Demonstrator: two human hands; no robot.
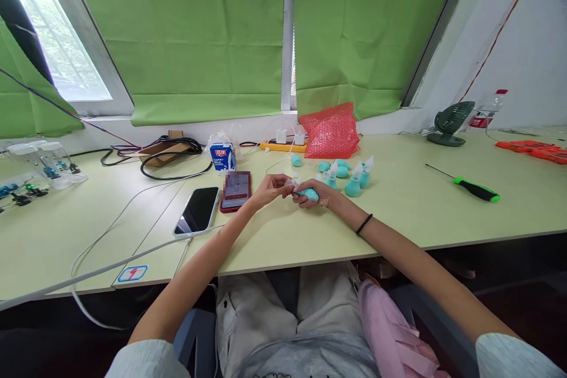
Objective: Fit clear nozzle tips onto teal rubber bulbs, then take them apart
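Observation:
My right hand (315, 192) is wrapped around a turquoise squeeze bulb (309, 194), its rounded end showing between the fingers. Close against it, my left hand (275, 188) pinches a small clear piece (292, 184) at the bulb's narrow end; whether the two are joined I cannot tell. Just beyond my right hand, several turquoise bulbs with whitish pointed nozzles stand upright, one of them a bulb (353, 185) at the front. Behind these lie loose turquoise bulbs without visible nozzles, such as a bulb (342, 172), and a separate bulb (296, 160) sits farther back.
Left of my hands lie a red-cased phone (235, 191) and a white-edged phone (197, 211), with a white cable (133, 257) crossing the table. Behind stand a blue milk carton (222, 156), an orange power strip (283, 146) and red bubble wrap (332, 133). A screwdriver (469, 186) and small fan (450, 121) are right.

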